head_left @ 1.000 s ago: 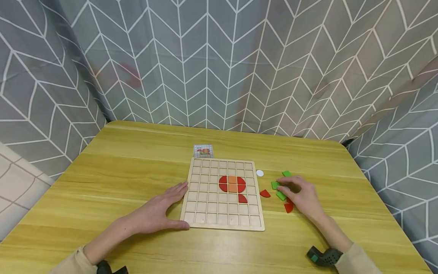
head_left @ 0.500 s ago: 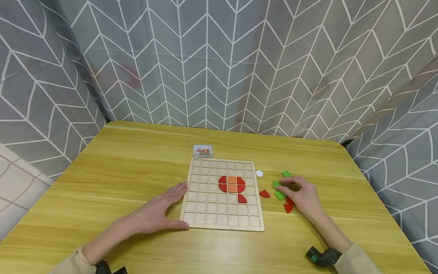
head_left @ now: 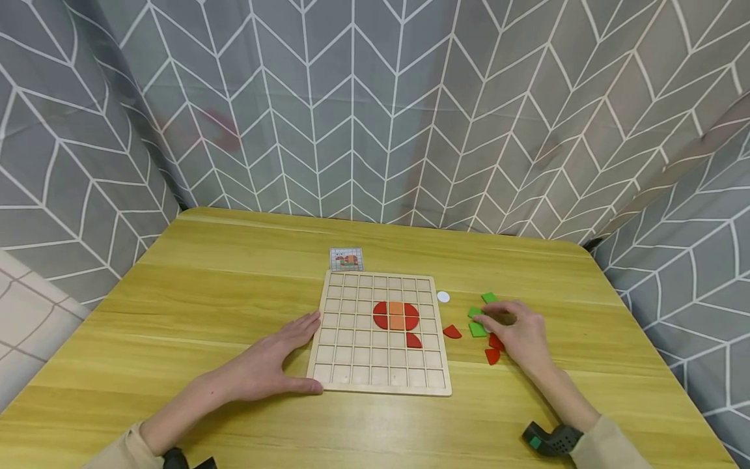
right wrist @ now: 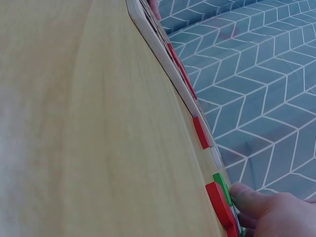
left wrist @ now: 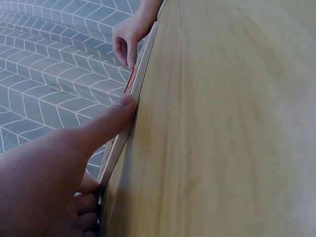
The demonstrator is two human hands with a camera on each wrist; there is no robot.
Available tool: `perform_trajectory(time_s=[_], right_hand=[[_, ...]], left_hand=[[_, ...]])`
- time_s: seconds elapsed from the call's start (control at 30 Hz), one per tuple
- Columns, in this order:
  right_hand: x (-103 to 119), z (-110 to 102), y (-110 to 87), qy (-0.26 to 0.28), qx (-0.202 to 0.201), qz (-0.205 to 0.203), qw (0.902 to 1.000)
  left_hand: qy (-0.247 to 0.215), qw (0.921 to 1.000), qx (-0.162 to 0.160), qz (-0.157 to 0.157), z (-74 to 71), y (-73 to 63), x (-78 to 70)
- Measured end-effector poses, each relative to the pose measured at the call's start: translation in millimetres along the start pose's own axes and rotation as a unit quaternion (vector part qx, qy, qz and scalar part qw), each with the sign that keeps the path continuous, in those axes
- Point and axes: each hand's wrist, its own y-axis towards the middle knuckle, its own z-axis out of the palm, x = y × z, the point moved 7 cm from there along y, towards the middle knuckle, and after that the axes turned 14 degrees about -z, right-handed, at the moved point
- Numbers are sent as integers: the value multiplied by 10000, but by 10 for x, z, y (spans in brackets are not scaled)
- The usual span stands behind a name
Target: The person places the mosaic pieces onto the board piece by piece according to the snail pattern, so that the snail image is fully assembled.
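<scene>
My left hand (head_left: 266,361) rests on the table with its fingers against the left edge of a wooden grid board (head_left: 351,358) and its thumb at the near corner. Red quarter-circle tiles (head_left: 412,318) and orange square tiles (head_left: 396,316) sit in the board's cells. To the board's right, my right hand (head_left: 523,335) has its thumb and index finger curled at a green square tile (head_left: 475,312). In the right wrist view the thumb touches a green tile (right wrist: 223,188); the other fingertips are hidden. Another green tile (head_left: 478,329) lies just nearer.
A small picture card (head_left: 346,259) lies at the board's far left corner. Loose red quarter tiles (head_left: 452,331), a white disc (head_left: 443,297) and a farther green tile (head_left: 489,298) lie right of the board. A patterned curtain (head_left: 351,117) hangs behind the table.
The green tile at my right fingertips has shifted slightly right and away. The nearer green tile has turned and moved slightly left. My left hand stays in place.
</scene>
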Motion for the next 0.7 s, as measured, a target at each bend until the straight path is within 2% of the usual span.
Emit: perform_trajectory(time_s=[0.27,0.7], right_hand=[[-3,-30,5,-135,-285,-107,9994],[-27,-28,11,-213,-69,192,9996]], left_hand=[[0,10000,-1,7,2,2,3],[26,10000,-9,-17,0,5,7]])
